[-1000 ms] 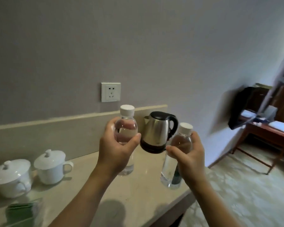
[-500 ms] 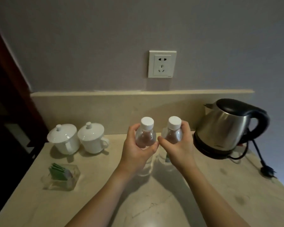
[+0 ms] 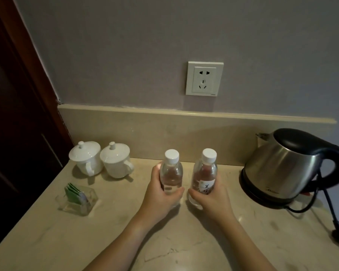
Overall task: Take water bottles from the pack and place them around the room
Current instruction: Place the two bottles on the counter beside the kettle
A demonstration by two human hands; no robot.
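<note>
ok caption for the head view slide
Left hand and right hand each grip a water bottle upright on the counter, between lidded cups and kettle.

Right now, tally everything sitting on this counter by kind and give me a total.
Water bottles: 2, one in the left hand at, one in the right hand at
Lidded white cups: 2
Electric kettle: 1
Clear holder of green sachets: 1
Total: 6

2 bottles (image 3: 171,173) lowered onto counter (image 3: 106,231).
</note>
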